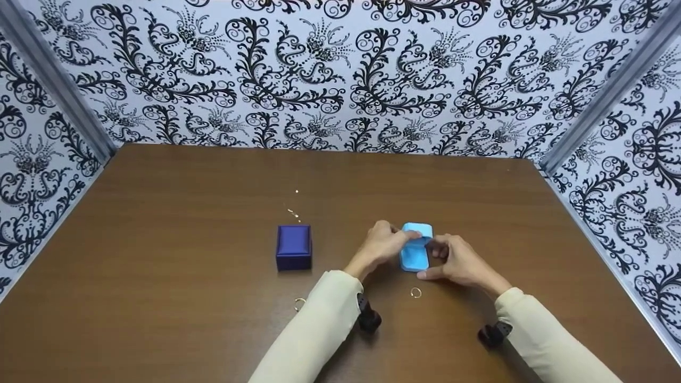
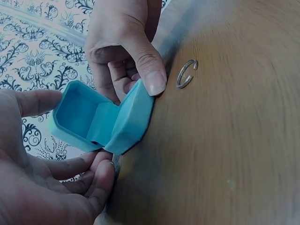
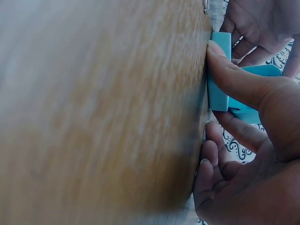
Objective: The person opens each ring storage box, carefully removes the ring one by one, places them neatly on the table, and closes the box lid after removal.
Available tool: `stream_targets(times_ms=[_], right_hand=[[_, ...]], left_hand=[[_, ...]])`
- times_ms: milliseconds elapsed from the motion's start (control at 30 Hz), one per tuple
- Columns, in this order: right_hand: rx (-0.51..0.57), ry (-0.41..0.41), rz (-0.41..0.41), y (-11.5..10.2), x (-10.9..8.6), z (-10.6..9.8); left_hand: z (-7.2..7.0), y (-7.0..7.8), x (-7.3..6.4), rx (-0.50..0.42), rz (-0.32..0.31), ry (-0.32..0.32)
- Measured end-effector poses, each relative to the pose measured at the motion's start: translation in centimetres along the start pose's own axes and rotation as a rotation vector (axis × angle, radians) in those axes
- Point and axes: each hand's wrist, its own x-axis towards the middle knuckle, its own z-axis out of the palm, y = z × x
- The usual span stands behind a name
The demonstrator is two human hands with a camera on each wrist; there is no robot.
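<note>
A small light-blue ring box (image 1: 415, 259) stands on the table with its lid (image 2: 80, 110) raised. My left hand (image 1: 382, 243) pinches that lid, thumb at its upper rim and fingers behind. From the right, my right hand (image 1: 464, 263) holds the base (image 3: 218, 70), its thumb at the front edge and a finger farther back. No ring shows inside the box in the left wrist view. A thin open-ended ring (image 1: 416, 292) lies just in front of the box.
A dark blue box (image 1: 293, 247), closed, stands to the left. Another ring (image 1: 300, 304) lies beside my left sleeve (image 1: 319, 324). Behind the blue box are a small gold-coloured piece of jewellery (image 1: 293, 214) and a tiny bright speck (image 1: 297, 191). Patterned walls (image 1: 319, 80) border the table.
</note>
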Motion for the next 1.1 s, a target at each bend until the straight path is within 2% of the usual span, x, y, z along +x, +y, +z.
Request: stream_targets(times_ms=[167, 367, 800, 933, 1100], right_hand=[[0.013, -0.008, -0.027, 0.1, 0.0, 0.0], [0.025, -0.016, -0.037, 0.1, 0.0, 0.0], [0.070, -0.029, -0.045, -0.2, 0.0, -0.1], [0.093, -0.042, -0.054, -0.1, 0.0, -0.1], [0.141, -0.063, -0.057, -0.2, 0.1, -0.1]], left_hand=[[-0.1, -0.3, -0.1, -0.010, 0.050, -0.029], [-0.2, -0.9, -0.3, -0.066, 0.087, -0.029], [-0.5, -1.2, -1.0, -0.070, 0.192, -0.039], [-0.6, -1.4, -1.1, -0.024, 0.231, -0.041], [-0.6, -1.6, -1.2, 0.107, 0.264, -0.041]])
